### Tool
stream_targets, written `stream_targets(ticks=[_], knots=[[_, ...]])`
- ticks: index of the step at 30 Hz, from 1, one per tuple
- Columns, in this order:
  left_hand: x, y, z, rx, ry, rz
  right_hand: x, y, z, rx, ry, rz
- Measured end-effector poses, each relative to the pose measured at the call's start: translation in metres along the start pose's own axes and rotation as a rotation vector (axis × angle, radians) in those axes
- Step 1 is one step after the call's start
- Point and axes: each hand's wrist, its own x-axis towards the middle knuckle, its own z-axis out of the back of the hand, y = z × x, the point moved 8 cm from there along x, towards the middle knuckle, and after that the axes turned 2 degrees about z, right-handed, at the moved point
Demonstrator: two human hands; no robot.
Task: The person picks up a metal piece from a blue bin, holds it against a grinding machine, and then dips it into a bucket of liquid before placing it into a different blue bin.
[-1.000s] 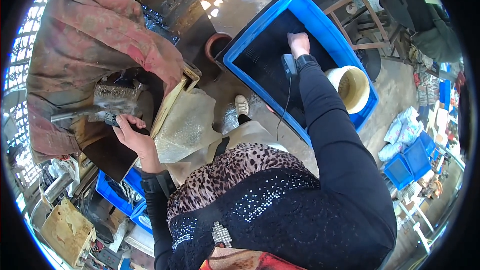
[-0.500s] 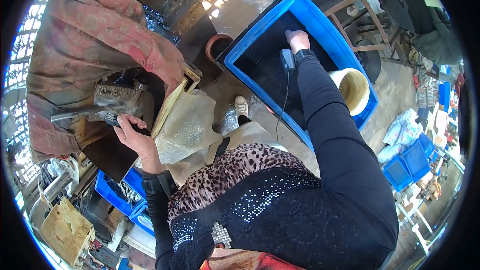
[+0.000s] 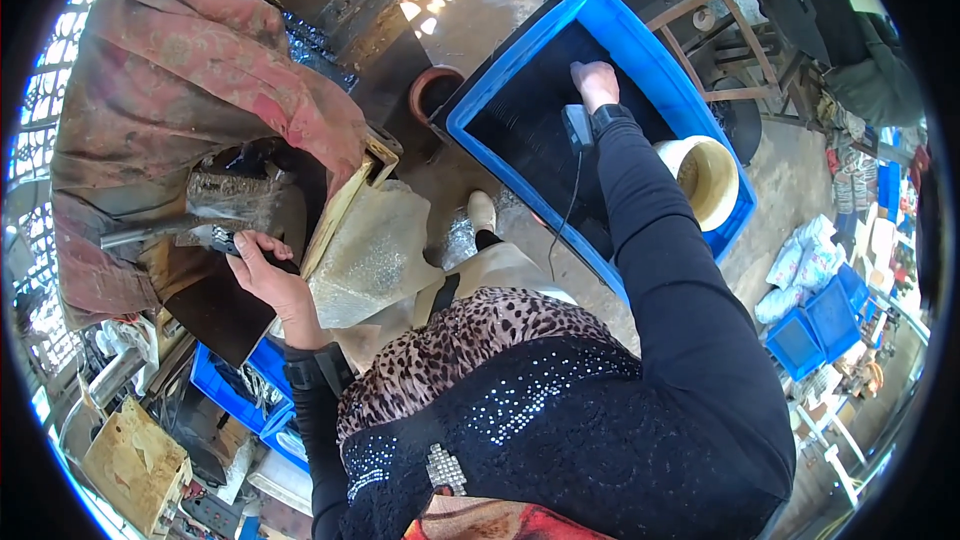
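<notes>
My left hand (image 3: 274, 282) is closed round a black, handle-like piece (image 3: 262, 250) with a shiny metal end, beside a cloth-draped machine. A grey metal tube (image 3: 150, 230) points toward that piece from the left. Behind it, a rough silvery block (image 3: 235, 195) sits in the dark hollow under the cloth. My right hand (image 3: 598, 86) reaches into a large blue crate (image 3: 640, 35), fingers curled down over the dark contents (image 3: 530, 130). What those fingers hold, if anything, is hidden. A small blue-grey box (image 3: 577, 127) with a thin cable lies against my right wrist.
A cream bucket (image 3: 722, 180) stands in the crate's near right end. Stained red cloth (image 3: 200, 50) covers the machine, with a wooden edge (image 3: 335, 220) and translucent sheet (image 3: 370, 255) beside me. A wooden frame (image 3: 740, 40) stands beyond the crate; smaller blue bins (image 3: 815, 325) are at right.
The black piece in my left hand has tilted slightly. My right hand stays in nearly the same place in the crate.
</notes>
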Motion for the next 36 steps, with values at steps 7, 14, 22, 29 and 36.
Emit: stream_targets(ticks=[7, 14, 22, 29, 36], knots=[[-0.004, -0.003, 0.001, 0.010, -0.004, 0.010, -0.004, 0.001, 0.004, 0.030, 0.037, -0.049], [-0.002, 0.000, 0.003, -0.005, -0.013, -0.005, -0.020, 0.004, 0.015, 0.072, 0.022, -0.235], [-0.005, -0.004, 0.003, 0.012, -0.015, 0.005, -0.015, -0.003, 0.006, 0.016, 0.043, -0.264], [-0.006, -0.006, 0.001, 0.031, -0.008, 0.001, 0.036, -0.013, -0.021, -0.009, 0.162, -0.142], [-0.005, -0.008, -0.002, 0.014, -0.022, 0.010, 0.034, -0.015, -0.015, -0.052, 0.108, -0.189]])
